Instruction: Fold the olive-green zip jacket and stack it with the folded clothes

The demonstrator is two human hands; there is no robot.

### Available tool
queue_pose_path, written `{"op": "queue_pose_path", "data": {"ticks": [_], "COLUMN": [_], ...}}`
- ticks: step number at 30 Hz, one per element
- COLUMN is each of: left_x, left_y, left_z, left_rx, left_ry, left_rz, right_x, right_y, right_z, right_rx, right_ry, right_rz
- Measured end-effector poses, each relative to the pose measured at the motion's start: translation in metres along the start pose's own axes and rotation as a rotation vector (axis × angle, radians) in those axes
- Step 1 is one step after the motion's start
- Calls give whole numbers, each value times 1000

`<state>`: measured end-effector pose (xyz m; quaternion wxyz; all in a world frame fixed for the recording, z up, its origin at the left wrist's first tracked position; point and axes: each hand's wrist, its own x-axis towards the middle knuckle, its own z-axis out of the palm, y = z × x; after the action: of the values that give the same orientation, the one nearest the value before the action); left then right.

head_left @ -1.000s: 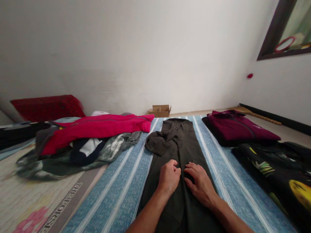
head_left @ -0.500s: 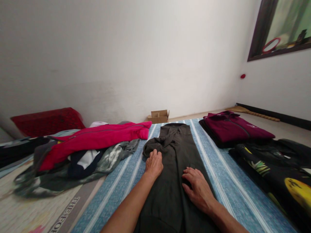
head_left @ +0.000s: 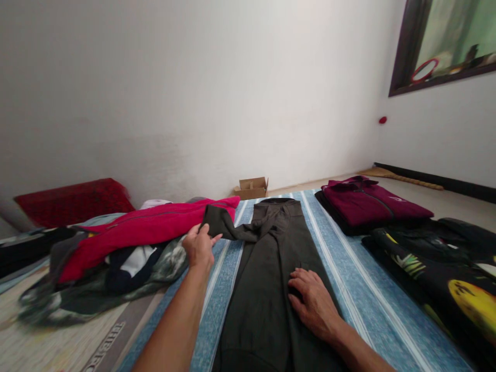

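A dark grey-green long garment (head_left: 263, 305), seemingly a shirt or jacket, lies lengthwise in front of me with its collar at the far end. My left hand (head_left: 200, 247) pinches the end of its sleeve (head_left: 219, 222) and holds it out to the left, a little raised. The sleeve stretches from the upper part of the garment, over the blue striped cloth. Resting flat on the garment's right half is my right hand (head_left: 311, 299), fingers stretched out and slightly bent.
A pile with a pink zip jacket (head_left: 155, 223) and camouflage fabric (head_left: 127, 294) lies left. On the right are folded maroon clothing (head_left: 372, 199) and a black garment with yellow print (head_left: 434, 263). A cardboard box (head_left: 251, 189) stands by the wall. Beneath everything spreads blue striped cloth (head_left: 349, 268).
My left hand has moved left and away from the garment's body, drawing the sleeve out sideways from its bunched position. My right hand stays in place on the garment.
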<state>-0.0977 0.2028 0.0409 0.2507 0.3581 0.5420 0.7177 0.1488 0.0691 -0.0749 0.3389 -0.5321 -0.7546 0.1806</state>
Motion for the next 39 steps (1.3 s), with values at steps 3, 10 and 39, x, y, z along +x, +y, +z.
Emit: {"op": "queue_pose_path", "data": {"ticks": [3,10,39], "left_x": [1,-13,-199], "left_y": [14,37,45], "left_z": [-12,-29,-41], "left_rx": [-170,-286,703], "left_ry": [56,45,-1529], "left_rz": [-57,-86,334], "right_x": [0,0,3], "right_y": [0,-2,8], "right_z": [0,-1,-23], "right_rx": [-5,-20,1058], "right_ry": [-8,-19,191], "right_rz": [1,8,405]}}
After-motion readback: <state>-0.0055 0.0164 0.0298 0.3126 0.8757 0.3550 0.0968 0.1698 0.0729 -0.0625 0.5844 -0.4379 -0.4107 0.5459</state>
